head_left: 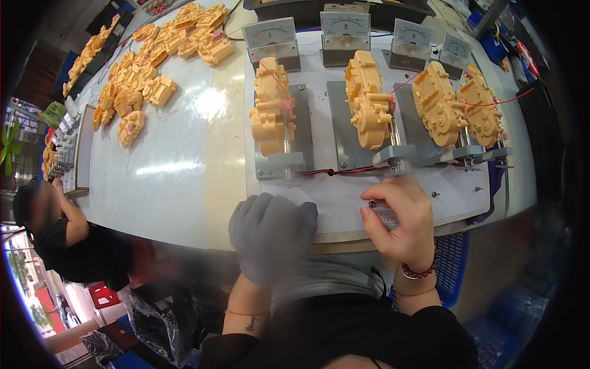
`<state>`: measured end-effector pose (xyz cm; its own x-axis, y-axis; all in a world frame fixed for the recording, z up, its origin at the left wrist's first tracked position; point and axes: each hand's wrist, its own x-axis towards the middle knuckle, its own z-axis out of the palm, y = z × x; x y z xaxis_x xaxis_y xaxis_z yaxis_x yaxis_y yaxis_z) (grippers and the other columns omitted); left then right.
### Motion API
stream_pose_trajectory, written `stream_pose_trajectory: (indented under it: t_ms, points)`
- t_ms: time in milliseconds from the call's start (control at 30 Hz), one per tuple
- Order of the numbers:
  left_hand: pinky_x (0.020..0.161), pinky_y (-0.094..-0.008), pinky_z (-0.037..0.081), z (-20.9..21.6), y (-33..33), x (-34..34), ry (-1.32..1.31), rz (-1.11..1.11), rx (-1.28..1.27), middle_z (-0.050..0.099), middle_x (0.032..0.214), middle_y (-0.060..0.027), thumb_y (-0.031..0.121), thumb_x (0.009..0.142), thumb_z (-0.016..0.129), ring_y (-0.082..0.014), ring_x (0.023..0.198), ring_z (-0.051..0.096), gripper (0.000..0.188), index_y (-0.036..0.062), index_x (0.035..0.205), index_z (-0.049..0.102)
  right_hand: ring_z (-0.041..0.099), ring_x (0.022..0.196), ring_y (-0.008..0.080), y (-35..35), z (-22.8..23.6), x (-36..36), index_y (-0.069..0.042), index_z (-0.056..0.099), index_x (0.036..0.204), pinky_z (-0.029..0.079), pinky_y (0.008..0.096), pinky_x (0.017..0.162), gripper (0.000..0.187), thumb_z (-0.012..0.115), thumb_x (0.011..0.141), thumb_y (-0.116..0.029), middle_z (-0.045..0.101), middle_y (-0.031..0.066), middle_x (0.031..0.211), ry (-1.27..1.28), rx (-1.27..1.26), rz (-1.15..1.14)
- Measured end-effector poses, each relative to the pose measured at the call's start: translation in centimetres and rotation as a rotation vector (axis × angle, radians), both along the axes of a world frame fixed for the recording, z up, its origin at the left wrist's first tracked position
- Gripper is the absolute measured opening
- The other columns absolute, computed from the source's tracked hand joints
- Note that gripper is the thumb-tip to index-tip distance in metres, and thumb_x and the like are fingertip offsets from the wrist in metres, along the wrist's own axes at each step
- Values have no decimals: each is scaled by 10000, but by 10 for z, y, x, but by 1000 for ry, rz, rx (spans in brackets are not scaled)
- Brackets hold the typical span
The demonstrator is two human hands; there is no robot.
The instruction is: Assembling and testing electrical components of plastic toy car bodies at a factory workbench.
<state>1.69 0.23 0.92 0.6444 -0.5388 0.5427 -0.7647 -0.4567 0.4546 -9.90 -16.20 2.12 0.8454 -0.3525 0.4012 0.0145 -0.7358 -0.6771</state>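
Observation:
My left hand [268, 232], in a grey glove, is closed near the board's front edge; its fingers curl under, and whatever they may hold is hidden. Bare and curved, my right hand [407, 216] has its thumb and index finger apart around a small metal switch [372, 204]; whether they touch it I cannot tell. Beyond the hands, yellow plastic gear housings stand on grey fixtures: one at left [270, 104], one in the middle [365, 101], one right of it [435, 101] and another at far right [480, 111]. Red wires run from them.
Analog meters, such as the left one [270, 37], line the back of the white board [344, 212]. Many yellow housings [132, 77] with thin wires lie piled at the far left. A person [67, 227] works at the left. A blue basket [453, 261] is below the table's right side.

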Motion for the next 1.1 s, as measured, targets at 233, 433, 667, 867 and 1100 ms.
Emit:
stream_pose_trajectory:
  t_ms: [233,433,667,867,1100]
  points:
    - [508,-325,394,15,9,5,225,-141,46,511,635,-84,27,697,729,-203,528,502,150,18,689,580,591,728,301,-2,-1,-1,-40,632,860,491,363,645,171,695,702,-55,587,144,828,25,-1,14]
    - [624,-298,490,21,17,13,414,-90,124,619,767,-101,50,740,757,-195,662,626,141,2,823,654,589,706,289,0,-2,-2,-39,633,862,488,360,627,170,696,705,-55,588,137,822,7,24,3]
    - [627,-302,491,21,18,14,457,-92,139,623,777,-103,43,740,751,-201,659,625,144,1,830,647,586,697,285,0,-2,0,-36,629,866,486,358,624,170,694,710,-58,590,131,820,22,32,6]
    - [634,-304,489,20,17,12,432,-93,109,620,774,-102,40,742,746,-199,663,626,139,-2,821,640,581,694,283,0,-2,-1,-35,628,868,482,360,621,171,695,714,-61,587,127,807,17,29,2]
    - [625,-303,483,18,18,12,443,-89,95,613,762,-99,46,748,745,-199,654,619,136,1,824,641,582,684,271,0,-3,0,-34,623,863,480,358,617,161,693,721,-65,582,115,792,14,14,5]
